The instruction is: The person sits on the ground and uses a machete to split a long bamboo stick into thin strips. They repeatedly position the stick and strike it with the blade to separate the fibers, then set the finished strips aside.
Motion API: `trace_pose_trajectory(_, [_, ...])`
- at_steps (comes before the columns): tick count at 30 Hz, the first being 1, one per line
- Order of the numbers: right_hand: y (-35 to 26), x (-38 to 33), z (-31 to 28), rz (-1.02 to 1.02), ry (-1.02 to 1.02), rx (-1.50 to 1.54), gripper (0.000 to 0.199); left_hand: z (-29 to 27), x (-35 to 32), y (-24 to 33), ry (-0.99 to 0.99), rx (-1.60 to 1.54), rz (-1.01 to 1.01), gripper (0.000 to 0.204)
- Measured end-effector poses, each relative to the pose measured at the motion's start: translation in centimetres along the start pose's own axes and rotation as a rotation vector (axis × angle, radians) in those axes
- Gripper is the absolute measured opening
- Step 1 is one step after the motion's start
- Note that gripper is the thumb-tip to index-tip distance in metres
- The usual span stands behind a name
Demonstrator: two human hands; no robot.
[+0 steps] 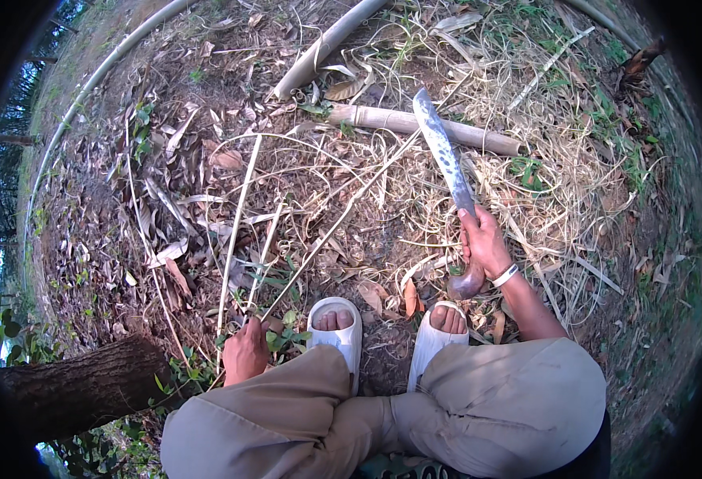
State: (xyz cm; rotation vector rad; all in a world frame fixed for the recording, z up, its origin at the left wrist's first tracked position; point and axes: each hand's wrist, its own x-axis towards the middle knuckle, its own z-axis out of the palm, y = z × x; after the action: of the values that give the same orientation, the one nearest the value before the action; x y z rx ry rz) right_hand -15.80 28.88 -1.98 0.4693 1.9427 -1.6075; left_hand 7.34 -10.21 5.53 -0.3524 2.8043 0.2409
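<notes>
Gripping the machete [445, 152]: my right hand [488, 246] closes round its handle [466, 284]; it points away from me, over a bamboo piece [383, 120];
Pale strip [331, 229]: my left hand [245, 351] pinches its near end, left of my sandals [348, 342];

Your machete blade [444, 152] looks like mottled, shiny metal, its handle [467, 283] smooth, glossy wood; your trousers [518, 395] are matt cloth, the log [87, 385] rough-barked.
</notes>
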Motion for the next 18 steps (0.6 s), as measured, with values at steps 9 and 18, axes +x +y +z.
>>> trace_pose_trajectory(9, [-0.2, -2.7, 0.5, 0.184, -0.402, 0.060, 0.029, -0.1, 0.0, 0.6, 0.047, 0.023, -0.053, 0.022])
trace_pose_trajectory(18, [0.7, -1.8, 3.0, -0.065, -0.236, -0.146, 0.029, -0.4, 0.3, 1.2, 0.046, 0.014, -0.035, 0.023])
